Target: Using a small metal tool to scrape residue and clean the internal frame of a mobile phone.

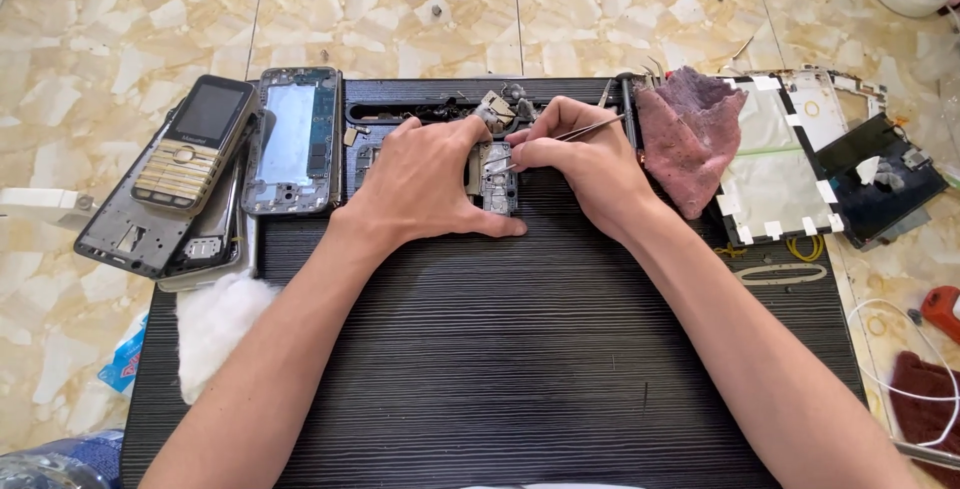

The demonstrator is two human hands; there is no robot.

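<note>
Two hands work a small phone part on a ribbed black mat.

The left hand (425,184) lies flat, fingers curled, thumb stretched along the near edge of a small metal phone board (495,181), pinning it to the mat (500,349) near its far edge. The right hand (585,171) pinches thin steel tweezers (585,130), their tips touching the board's top. Near the person, the mat's fine ridged surface lies open and broad between the forearms. Beyond the hands, a tray slot (440,109) holds dark scraps. To the left, a bare blue phone frame (295,139) and a gold keypad phone (195,144) on grey housings crowd the mat's edge, with white cotton wool (215,324) below. To the right, a fuzzy pink rag (690,134) overlaps a taped white panel (780,164). Glossy marble tiles (400,9) surround everything.
</note>
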